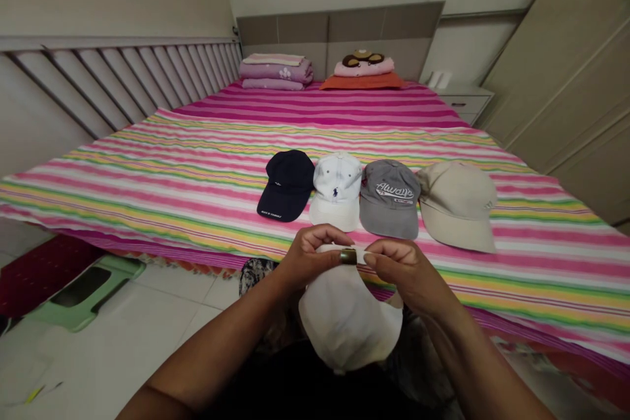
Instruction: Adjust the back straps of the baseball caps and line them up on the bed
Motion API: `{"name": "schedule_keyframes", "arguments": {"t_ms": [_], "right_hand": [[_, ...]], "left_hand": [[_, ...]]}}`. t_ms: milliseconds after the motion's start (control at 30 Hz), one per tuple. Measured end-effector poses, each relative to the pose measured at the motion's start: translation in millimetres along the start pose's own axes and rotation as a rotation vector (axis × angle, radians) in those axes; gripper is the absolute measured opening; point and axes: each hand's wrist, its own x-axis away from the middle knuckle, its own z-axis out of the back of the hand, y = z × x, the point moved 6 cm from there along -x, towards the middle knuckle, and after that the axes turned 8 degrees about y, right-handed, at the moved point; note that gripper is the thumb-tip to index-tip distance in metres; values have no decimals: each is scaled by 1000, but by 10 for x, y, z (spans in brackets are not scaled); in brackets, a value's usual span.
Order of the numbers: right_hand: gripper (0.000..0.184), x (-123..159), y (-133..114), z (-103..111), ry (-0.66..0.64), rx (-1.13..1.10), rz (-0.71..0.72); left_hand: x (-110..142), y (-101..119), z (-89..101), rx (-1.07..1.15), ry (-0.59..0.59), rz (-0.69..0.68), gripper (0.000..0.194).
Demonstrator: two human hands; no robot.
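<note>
A cream baseball cap [344,321] hangs over my lap, its back strap turned up and the crown below. My left hand [315,256] pinches the strap just left of a brass-coloured buckle [348,256]. On the buckle's other side, my right hand [398,269] grips the strap between thumb and fingers. Beyond my hands, caps lie in a row on the bed: a navy cap [289,180], a white cap [337,180] with a small dark emblem, a grey cap [391,193] with white lettering, and a beige cap [457,200] at the right.
The bed [197,157] has a striped cover. Folded purple bedding [275,72] and a pink pillow [364,67] on orange cloth lie by the headboard [300,33]. A green stool [93,289] stands on the floor at left. A nightstand [465,102] is at the far right.
</note>
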Motion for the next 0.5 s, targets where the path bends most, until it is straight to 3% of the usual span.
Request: {"name": "schedule_keyframes", "arguments": {"t_ms": [200,333,500], "right_hand": [[25,-26,41,-34,13,-91,34],[25,-38,56,-39,15,-106,18],[27,-37,69,-98,-97,-10,-7]], "left_hand": [[-20,0,35,-17,-8,-86,15],[-17,-18,62,-115,-93,-131,22],[-6,-29,66,-250,-88,-168,32]]}}
